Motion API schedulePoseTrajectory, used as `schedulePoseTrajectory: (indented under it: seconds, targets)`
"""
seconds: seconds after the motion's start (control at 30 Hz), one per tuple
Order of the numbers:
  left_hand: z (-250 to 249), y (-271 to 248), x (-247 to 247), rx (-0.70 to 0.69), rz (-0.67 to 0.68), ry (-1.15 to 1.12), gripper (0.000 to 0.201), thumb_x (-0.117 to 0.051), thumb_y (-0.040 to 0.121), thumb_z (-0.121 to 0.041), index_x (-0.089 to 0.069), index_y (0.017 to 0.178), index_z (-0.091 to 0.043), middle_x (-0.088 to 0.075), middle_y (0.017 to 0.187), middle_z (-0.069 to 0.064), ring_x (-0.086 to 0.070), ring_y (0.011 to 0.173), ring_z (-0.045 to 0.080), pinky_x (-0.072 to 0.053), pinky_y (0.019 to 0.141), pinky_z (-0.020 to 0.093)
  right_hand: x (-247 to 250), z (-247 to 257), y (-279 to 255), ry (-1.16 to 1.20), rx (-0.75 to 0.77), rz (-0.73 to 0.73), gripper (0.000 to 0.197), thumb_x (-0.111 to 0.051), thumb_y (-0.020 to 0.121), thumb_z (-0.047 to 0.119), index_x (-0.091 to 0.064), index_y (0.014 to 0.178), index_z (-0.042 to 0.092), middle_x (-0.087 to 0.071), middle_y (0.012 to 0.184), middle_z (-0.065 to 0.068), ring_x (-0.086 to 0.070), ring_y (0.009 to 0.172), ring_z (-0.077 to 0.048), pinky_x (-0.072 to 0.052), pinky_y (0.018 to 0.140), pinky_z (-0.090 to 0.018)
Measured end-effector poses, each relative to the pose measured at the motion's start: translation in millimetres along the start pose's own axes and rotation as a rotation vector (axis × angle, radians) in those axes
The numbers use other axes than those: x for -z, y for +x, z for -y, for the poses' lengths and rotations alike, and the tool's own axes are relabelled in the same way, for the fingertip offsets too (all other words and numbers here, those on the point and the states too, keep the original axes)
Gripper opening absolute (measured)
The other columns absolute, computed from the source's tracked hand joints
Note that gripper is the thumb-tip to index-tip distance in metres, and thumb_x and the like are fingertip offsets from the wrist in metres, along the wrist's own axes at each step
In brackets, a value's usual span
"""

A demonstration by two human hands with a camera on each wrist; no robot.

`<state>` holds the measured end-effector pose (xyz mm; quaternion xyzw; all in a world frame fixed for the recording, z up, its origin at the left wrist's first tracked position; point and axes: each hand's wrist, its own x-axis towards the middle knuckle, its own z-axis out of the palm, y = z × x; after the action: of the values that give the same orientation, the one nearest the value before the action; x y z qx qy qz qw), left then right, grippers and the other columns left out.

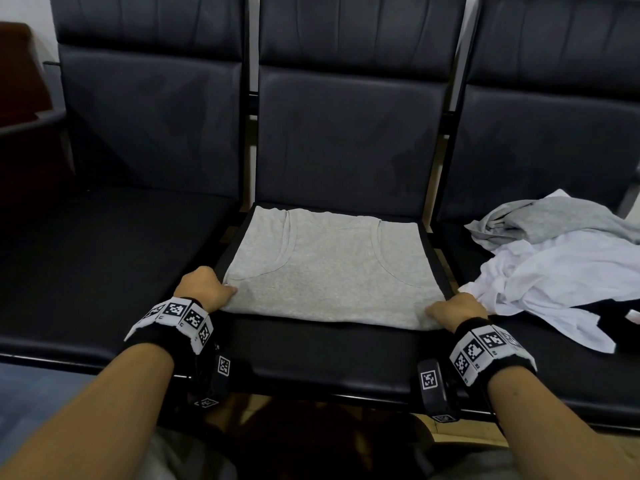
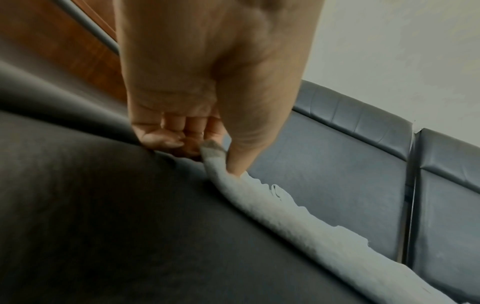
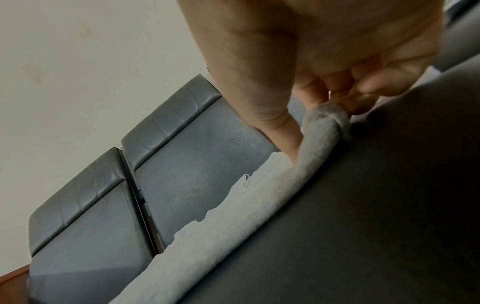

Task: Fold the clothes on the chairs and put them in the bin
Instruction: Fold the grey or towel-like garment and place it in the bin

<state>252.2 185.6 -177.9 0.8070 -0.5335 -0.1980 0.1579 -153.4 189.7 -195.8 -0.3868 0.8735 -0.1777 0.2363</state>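
— So, where is the grey tank top [image 1: 322,271]?

— It lies flat on the seat of the middle chair [image 1: 332,358], folded once, with the neckline toward the backrest.

— And the hands?

— The left hand [image 1: 202,287] pinches the near left corner between thumb and curled fingers. The right hand [image 1: 457,311] pinches the near right corner in the same way, the cloth rolled a little under the thumb.

— Other clothes?

— A pile of clothes [image 1: 561,258], white and grey, lies on the right chair [image 1: 554,140]; something black is perhaps under it.
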Motion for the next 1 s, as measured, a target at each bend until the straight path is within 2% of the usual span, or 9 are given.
schedulePoseTrajectory:
  seconds: [0.17,0.33,0.43,0.53,0.63,0.73,0.87,0.93,1.0]
  targets:
    - [-1.2,0.3,1.0,-0.003,0.010,-0.012,0.048,-0.062,0.087,-0.046,-0.064,0.091,0.001,-0.067,0.088,0.015,-0.060,0.076,0.028,-0.044,0.063,0.031,2.1,2.6,-2.9,0.020,0.017,0.005,0.046,-0.062,0.079,0.028,-0.055,0.116,0.001,-0.061,0.112,-0.017,-0.058,0.102,-0.035,-0.049,0.092,-0.041]
    - [-8.7,-7.3,2.0,0.040,0.035,-0.238,0.047,-0.064,0.089,-0.039,-0.040,0.108,-0.004,-0.064,0.083,0.015,-0.058,0.054,0.018,-0.040,0.042,0.024,3.3,0.8,-2.4,0.227,0.081,-0.002,0.031,-0.057,0.080,0.024,-0.061,0.099,0.000,-0.064,0.084,-0.014,-0.063,0.075,-0.030,-0.057,0.081,-0.045]
    - [-7.3,-7.1,1.2,-0.035,0.058,-0.347,0.042,-0.067,0.090,-0.024,-0.033,0.111,-0.013,-0.059,0.086,0.012,-0.056,0.050,0.017,-0.040,0.039,0.023,2.3,-1.7,-5.5,0.257,0.088,0.023,0.039,-0.061,0.079,0.025,-0.056,0.111,0.004,-0.064,0.071,-0.010,-0.065,0.063,-0.025,-0.060,0.070,-0.043]
    - [-2.8,-4.3,-0.6,-0.139,0.097,-0.408,0.027,-0.063,0.091,-0.013,-0.041,0.106,-0.020,-0.058,0.081,0.012,-0.056,0.048,0.017,-0.039,0.035,0.019,1.1,-2.0,-9.2,0.331,0.165,0.098,0.055,-0.057,0.082,0.015,-0.045,0.134,0.026,-0.067,0.074,-0.008,-0.064,0.056,-0.022,-0.052,0.049,-0.028]
    - [-3.4,-7.1,1.8,-0.238,0.146,-0.451,0.010,-0.058,0.092,-0.007,-0.055,0.093,-0.017,-0.061,0.084,0.011,-0.060,0.055,0.015,-0.042,0.041,0.019,2.9,0.2,-15.2,0.414,0.296,0.112,0.036,-0.050,0.086,0.009,-0.065,0.114,0.027,-0.069,0.080,-0.013,-0.062,0.060,-0.022,-0.047,0.050,-0.028]
    - [-1.7,-11.7,8.5,-0.247,0.221,-0.421,0.023,-0.055,0.084,0.007,-0.065,0.094,-0.011,-0.062,0.076,0.010,-0.058,0.059,0.013,-0.043,0.046,0.019,7.7,0.7,-19.6,0.474,0.338,0.121,0.034,-0.048,0.082,0.000,-0.075,0.083,0.020,-0.069,0.086,-0.002,-0.060,0.069,-0.017,-0.045,0.056,-0.025]
    - [9.2,-13.6,11.1,-0.296,0.218,-0.361,0.046,-0.042,0.077,0.021,-0.068,0.088,-0.015,-0.064,0.082,0.011,-0.061,0.070,0.020,-0.051,0.060,0.021,12.7,-8.6,-20.2,0.368,0.378,0.230,0.042,-0.043,0.077,-0.010,-0.073,0.087,0.019,-0.058,0.053,0.003,-0.047,0.043,-0.011,-0.038,0.044,-0.022]
    - [15.4,-13.5,10.6,-0.306,0.159,-0.309,0.049,-0.044,0.078,0.018,-0.070,0.085,-0.022,-0.065,0.093,0.004,-0.064,0.085,0.021,-0.053,0.073,0.025,13.3,-13.6,-19.8,0.292,0.425,0.224,0.041,-0.048,0.080,-0.007,-0.072,0.091,0.024,-0.065,0.071,0.001,-0.057,0.053,-0.015,-0.046,0.052,-0.025]
    - [18.8,-14.9,9.9,-0.302,0.108,-0.266,0.048,-0.047,0.081,0.016,-0.071,0.085,-0.024,-0.064,0.097,0.001,-0.063,0.087,0.019,-0.051,0.070,0.019,13.1,-17.8,-18.9,0.261,0.452,0.200,0.045,-0.045,0.083,-0.007,-0.072,0.095,0.026,-0.063,0.084,0.003,-0.063,0.057,-0.005,-0.048,0.052,-0.018]
